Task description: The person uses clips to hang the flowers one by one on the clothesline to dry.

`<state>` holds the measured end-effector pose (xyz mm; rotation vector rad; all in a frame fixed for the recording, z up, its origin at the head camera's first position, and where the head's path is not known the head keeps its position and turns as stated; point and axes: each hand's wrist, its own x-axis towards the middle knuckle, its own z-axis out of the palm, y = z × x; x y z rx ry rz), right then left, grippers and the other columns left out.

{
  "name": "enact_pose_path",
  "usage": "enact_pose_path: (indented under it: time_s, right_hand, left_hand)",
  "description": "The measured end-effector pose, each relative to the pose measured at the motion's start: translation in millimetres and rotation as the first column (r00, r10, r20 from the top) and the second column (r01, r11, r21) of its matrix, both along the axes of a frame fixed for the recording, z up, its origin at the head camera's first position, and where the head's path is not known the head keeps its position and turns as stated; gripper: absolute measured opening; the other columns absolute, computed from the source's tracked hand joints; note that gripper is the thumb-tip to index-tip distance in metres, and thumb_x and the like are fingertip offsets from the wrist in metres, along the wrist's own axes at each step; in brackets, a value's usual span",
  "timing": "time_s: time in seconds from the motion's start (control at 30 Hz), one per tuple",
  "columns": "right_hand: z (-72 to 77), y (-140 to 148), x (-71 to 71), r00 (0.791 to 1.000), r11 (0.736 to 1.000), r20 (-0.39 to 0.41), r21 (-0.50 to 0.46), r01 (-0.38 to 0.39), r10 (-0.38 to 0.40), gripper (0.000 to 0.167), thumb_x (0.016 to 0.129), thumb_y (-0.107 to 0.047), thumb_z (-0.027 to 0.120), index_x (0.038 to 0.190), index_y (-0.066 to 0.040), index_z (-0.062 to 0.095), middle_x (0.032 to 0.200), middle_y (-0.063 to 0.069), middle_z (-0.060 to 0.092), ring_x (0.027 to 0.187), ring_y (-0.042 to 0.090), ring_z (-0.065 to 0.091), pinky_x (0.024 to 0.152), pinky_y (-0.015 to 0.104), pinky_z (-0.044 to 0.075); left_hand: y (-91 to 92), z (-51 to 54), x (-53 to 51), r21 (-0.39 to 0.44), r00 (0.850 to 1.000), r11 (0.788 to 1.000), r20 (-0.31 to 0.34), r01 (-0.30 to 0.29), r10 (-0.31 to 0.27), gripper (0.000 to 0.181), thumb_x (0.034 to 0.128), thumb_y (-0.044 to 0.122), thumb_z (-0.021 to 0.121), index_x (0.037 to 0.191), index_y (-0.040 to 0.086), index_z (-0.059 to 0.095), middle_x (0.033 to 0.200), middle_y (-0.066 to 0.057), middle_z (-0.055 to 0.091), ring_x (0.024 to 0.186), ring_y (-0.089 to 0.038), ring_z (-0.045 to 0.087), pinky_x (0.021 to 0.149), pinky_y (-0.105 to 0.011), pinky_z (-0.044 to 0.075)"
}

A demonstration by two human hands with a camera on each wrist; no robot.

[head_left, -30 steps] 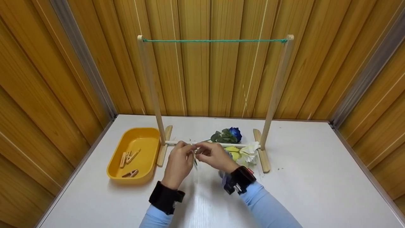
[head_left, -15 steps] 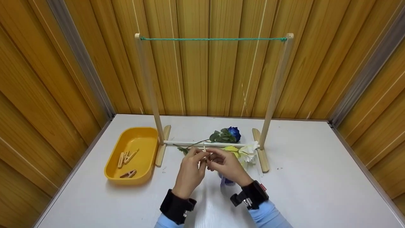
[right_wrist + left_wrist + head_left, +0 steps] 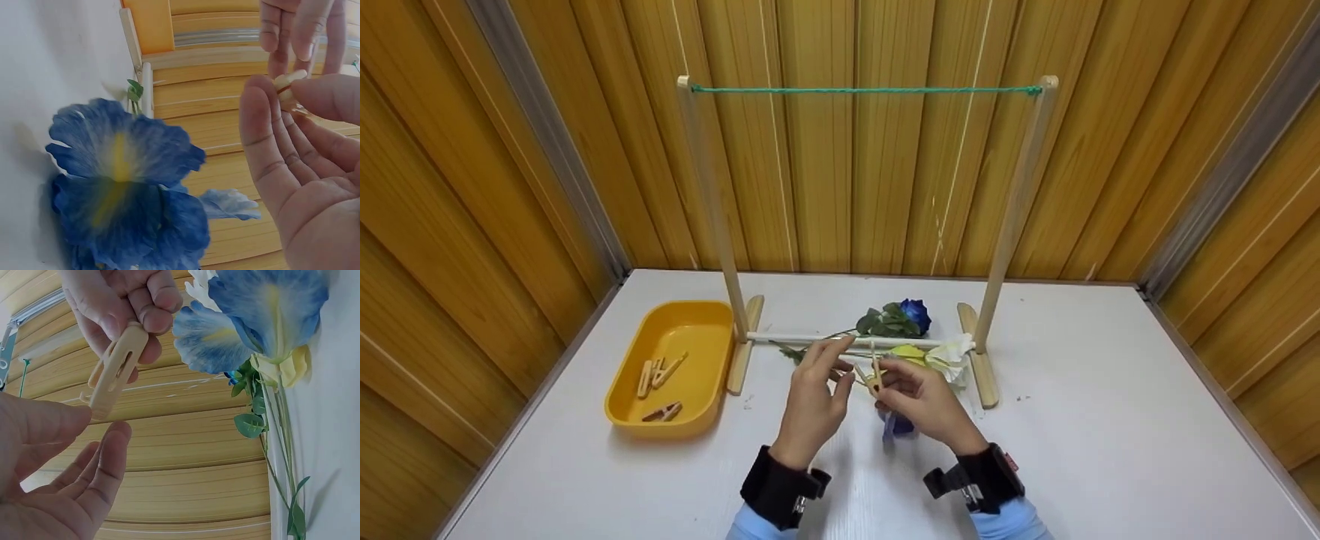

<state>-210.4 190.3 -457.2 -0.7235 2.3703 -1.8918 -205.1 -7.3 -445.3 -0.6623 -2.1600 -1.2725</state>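
In the head view a wooden clothespin (image 3: 876,376) stands between the hands, above the flowers at the rack's foot. My right hand (image 3: 928,401) pinches it between thumb and fingers. My left hand (image 3: 812,401) is spread just left of it, fingers relaxed and apart. In the left wrist view the clothespin (image 3: 119,372) slants down from the right hand (image 3: 124,301), and the left thumb tip lies close to its lower end; whether they touch is unclear. Blue iris petals (image 3: 129,185) fill the lower part of the right wrist view, beside the right hand (image 3: 315,185).
A yellow tray (image 3: 706,390) with several clothespins (image 3: 664,411) sits at the left. Behind the hands rises a wooden rack (image 3: 1006,225) with a green cord (image 3: 855,91) across its top. A blue rose (image 3: 915,316) and a white flower (image 3: 952,360) lie by its base bar.
Both hands have moved right and away from the rack's left post. The left fingers have spread off, leaving the clothespin in the right hand. A green stem end now shows behind the left hand.
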Motion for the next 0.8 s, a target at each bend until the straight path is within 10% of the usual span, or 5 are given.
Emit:
enact_pose_path:
  time_s: [0.37,0.8]
  right_hand:
    - [6.0,0.1,2.2,0.995,0.994,-0.102,0.111,-0.001,0.012,0.040,0.097,-0.005,0.070,0.132,0.011,0.061,0.110,0.020,0.072,0.090,0.017,0.071,0.078,0.027,0.059]
    - [3.2,-0.2,1.5,0.913,0.954,-0.366,0.156,0.254,-0.183,0.028,0.087,-0.009,0.083,0.114,-0.004,0.076,0.097,0.000,0.068,0.080,0.010,0.059,0.068,0.024,0.052]
  left_hand:
    - [0.9,2.0,2.5,-0.004,0.997,0.997,0.012,0.072,-0.072,0.034,0.0871,-0.011,0.074,0.118,0.001,0.071,0.098,-0.008,0.068,0.085,-0.018,0.069,0.072,-0.028,0.058]
    - [6.9,0.5,3.5,-0.052,0.991,0.991,0.043,0.127,-0.125,0.031,0.0887,-0.003,0.076,0.119,0.000,0.072,0.096,-0.007,0.071,0.084,-0.014,0.067,0.071,-0.030,0.058]
